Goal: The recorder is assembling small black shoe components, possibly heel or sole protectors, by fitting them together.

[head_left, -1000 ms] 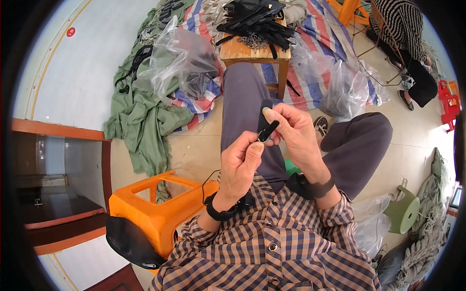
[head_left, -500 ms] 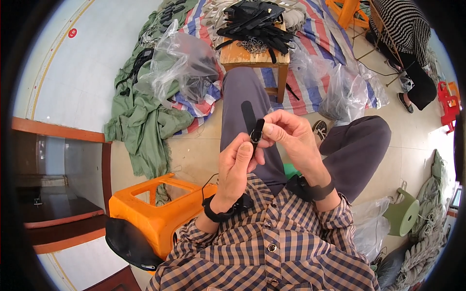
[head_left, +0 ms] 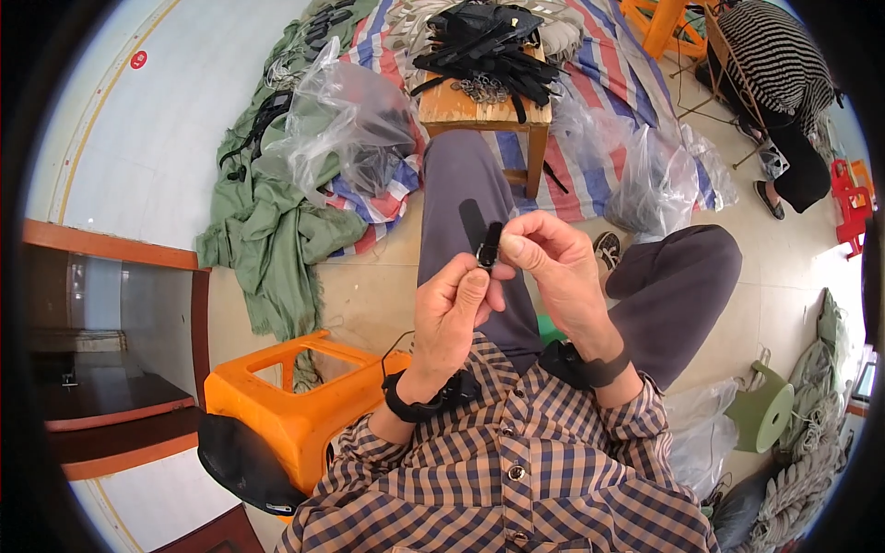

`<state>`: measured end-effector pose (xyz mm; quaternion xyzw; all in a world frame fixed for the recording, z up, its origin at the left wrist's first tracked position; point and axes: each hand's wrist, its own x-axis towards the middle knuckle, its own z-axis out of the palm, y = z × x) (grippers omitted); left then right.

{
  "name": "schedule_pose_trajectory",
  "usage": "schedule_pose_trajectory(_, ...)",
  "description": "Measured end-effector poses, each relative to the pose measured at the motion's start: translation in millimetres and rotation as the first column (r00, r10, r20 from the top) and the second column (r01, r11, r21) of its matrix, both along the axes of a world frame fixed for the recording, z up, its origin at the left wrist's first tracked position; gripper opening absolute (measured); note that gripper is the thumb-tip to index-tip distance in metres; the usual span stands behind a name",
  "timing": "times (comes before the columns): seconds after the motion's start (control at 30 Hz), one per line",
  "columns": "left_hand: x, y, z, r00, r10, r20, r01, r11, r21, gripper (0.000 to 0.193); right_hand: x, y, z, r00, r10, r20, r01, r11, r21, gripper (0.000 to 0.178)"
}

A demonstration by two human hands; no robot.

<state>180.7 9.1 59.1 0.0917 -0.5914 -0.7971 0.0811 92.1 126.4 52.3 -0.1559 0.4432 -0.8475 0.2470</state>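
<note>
Above my lap, both hands meet around a black strap (head_left: 472, 223) with a rounded end. A small metal ring (head_left: 487, 256) sits on it, and a short piece of the strap stands up through or beside the ring; I cannot tell which. My left hand (head_left: 444, 318) pinches the strap just below the ring, thumb on top. Close by on the right, my right hand (head_left: 558, 267) is closed with thumb and forefinger on the short upright piece. Its other fingers are curled, and part of the strap is hidden behind the fingers.
Ahead stands a wooden stool (head_left: 452, 112) with a pile of black straps (head_left: 479, 41) and several metal rings (head_left: 483, 89). An orange plastic stool (head_left: 277, 396) lies at my left. Plastic bags (head_left: 346, 120) rest on striped sheeting. Another person (head_left: 779, 64) bends at the far right.
Both hands stay almost in place on the strap, with the ring tilting slightly. At the far right the other person has shifted a little to the right.
</note>
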Motion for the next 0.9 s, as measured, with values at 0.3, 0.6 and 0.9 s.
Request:
schedule_pose_trajectory(0.3,2.2,-2.3,5.1,0.990,-0.063,0.126,0.103,0.933,-0.345,0.026,-9.4,5.6,-7.3,0.976,0.219,-0.016,-0.216,0.971,0.103,0.013)
schedule_pose_trajectory(0.6,2.7,0.7,0.8,0.995,-0.080,0.058,0.091,0.971,-0.223,0.022,-9.5,6.4,-12.1,1.000,-0.007,0.022,0.005,0.997,0.081,0.026)
schedule_pose_trajectory(0.9,3.1,2.4,-6.5,0.998,0.058,0.030,-0.037,0.883,-0.469,0.017,3.8,5.9,7.8,0.996,0.004,-0.093,0.010,0.987,0.158,0.014)
